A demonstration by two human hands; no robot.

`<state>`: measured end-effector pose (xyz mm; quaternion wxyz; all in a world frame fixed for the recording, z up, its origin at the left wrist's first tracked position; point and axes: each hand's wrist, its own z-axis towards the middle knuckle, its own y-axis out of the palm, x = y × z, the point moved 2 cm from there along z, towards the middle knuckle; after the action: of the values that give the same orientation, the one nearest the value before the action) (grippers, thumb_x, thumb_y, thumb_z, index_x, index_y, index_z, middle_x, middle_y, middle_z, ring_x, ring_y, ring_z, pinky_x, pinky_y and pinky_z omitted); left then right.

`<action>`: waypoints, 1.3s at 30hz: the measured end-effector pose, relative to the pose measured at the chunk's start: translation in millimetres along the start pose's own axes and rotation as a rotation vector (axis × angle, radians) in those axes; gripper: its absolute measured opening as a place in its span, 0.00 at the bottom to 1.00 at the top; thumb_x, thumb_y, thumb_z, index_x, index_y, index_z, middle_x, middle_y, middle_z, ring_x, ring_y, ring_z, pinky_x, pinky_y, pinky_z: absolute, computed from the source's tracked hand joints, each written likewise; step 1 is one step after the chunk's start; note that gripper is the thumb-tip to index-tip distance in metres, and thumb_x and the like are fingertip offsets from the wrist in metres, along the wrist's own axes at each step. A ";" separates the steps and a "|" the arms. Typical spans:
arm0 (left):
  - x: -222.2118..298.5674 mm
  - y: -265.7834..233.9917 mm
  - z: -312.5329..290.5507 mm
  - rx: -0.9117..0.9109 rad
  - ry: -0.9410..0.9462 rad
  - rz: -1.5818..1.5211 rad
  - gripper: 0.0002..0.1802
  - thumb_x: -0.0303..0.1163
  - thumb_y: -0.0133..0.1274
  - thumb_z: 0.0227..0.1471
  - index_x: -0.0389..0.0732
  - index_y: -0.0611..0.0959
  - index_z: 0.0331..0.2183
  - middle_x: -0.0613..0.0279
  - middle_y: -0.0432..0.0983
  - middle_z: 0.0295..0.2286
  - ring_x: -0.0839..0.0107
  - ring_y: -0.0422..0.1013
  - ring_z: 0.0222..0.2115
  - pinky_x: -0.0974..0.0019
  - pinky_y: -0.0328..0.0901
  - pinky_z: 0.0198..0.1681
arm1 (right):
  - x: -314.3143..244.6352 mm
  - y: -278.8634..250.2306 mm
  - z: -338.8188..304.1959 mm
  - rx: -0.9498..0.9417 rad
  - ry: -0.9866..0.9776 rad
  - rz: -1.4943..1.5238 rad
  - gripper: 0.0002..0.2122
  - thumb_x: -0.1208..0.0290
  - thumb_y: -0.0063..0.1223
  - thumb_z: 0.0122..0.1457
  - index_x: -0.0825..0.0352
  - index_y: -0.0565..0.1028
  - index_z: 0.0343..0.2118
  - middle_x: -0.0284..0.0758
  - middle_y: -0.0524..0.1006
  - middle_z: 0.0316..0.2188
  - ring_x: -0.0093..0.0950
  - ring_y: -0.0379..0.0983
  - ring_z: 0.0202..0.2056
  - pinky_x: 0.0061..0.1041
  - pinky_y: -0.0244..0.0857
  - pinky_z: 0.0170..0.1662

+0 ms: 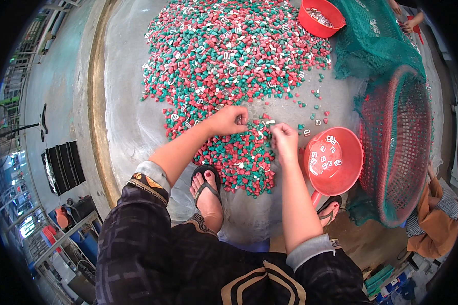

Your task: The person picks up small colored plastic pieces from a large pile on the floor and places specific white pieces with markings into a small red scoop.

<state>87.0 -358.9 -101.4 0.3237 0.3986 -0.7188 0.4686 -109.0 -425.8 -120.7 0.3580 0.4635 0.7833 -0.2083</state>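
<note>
A wide spread of small red and green cone-shaped pieces point(208, 61) lies on the floor, mixed with white slotted buckles point(226, 56). A smaller heap of the same cones point(239, 162) sits nearer to me, between my feet. Over the upper edge of this heap is my left hand point(228, 121), its fingers curled closed; whatever they hold is hidden. My right hand point(285, 138) is pinched at the heap's right side, with something small and pale at its fingertips. Beside it stands a red dipper point(352, 170) with several white buckles in its bottom.
A red bowl point(310, 25) of white pieces stands at the far right. Green netting point(376, 46) and a large red mesh basket point(397, 152) line the right side. Other people's hands point(411, 23) show beyond. A low ledge point(97, 101) runs along the left.
</note>
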 end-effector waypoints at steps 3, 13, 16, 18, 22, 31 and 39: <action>2.5 7.8 -5.0 0.031 0.030 0.393 0.09 0.27 0.57 0.38 0.41 0.75 0.27 0.62 0.73 0.26 0.64 0.71 0.28 0.63 0.66 0.32 | -18.7 20.6 -11.5 0.167 -0.235 -0.814 0.11 0.68 0.54 0.47 0.55 0.77 0.36 0.36 0.77 0.23 0.33 0.74 0.26 0.31 0.66 0.30; 7.7 0.8 -3.9 0.064 -0.003 0.362 0.10 0.29 0.57 0.35 0.43 0.75 0.26 0.63 0.71 0.21 0.67 0.70 0.25 0.65 0.64 0.28 | -22.8 26.4 -10.8 0.205 -0.219 -1.054 0.06 0.70 0.55 0.45 0.59 0.76 0.29 0.37 0.76 0.22 0.34 0.73 0.26 0.31 0.66 0.30; -3.3 -6.6 4.6 0.099 -0.129 0.011 0.09 0.27 0.56 0.34 0.42 0.74 0.24 0.68 0.68 0.19 0.75 0.65 0.21 0.70 0.60 0.25 | 0.3 11.4 1.8 0.112 -0.147 -0.532 0.06 0.71 0.57 0.45 0.64 0.76 0.28 0.33 0.75 0.19 0.24 0.70 0.21 0.24 0.63 0.26; -4.9 -10.7 9.2 0.109 -0.224 -0.206 0.07 0.25 0.55 0.35 0.41 0.74 0.22 0.73 0.65 0.18 0.82 0.60 0.20 0.74 0.57 0.23 | 6.7 7.4 -1.3 0.099 -0.044 -0.266 0.07 0.72 0.58 0.46 0.67 0.76 0.27 0.30 0.74 0.19 0.19 0.67 0.20 0.20 0.60 0.25; -2.0 -12.6 20.6 0.160 -0.135 -0.405 0.06 0.23 0.52 0.36 0.41 0.73 0.22 0.72 0.64 0.18 0.83 0.59 0.18 0.77 0.54 0.20 | 9.0 8.0 -10.8 0.114 0.003 -0.047 0.07 0.73 0.56 0.49 0.69 0.76 0.31 0.25 0.70 0.16 0.12 0.59 0.16 0.13 0.51 0.19; 35.1 3.1 42.6 0.013 -0.108 -1.075 0.09 0.17 0.44 0.39 0.40 0.66 0.26 0.57 0.71 0.27 0.70 0.70 0.25 0.73 0.60 0.23 | 4.3 -23.6 -24.1 0.599 -0.275 -0.207 0.14 0.72 0.49 0.51 0.69 0.70 0.41 0.31 0.70 0.15 0.19 0.60 0.16 0.22 0.56 0.22; 49.4 8.0 62.2 0.170 -0.185 -0.538 0.09 0.28 0.55 0.43 0.38 0.75 0.30 0.66 0.71 0.23 0.79 0.68 0.22 0.76 0.61 0.23 | 6.9 -35.5 -8.1 0.829 -0.240 -0.497 0.15 0.70 0.48 0.52 0.67 0.67 0.43 0.42 0.75 0.26 0.36 0.73 0.29 0.34 0.63 0.32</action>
<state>51.0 -428.2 -85.1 0.3349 0.6417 -0.5720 0.3859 -145.2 -433.6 -120.8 0.1706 0.3389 0.6746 -0.6332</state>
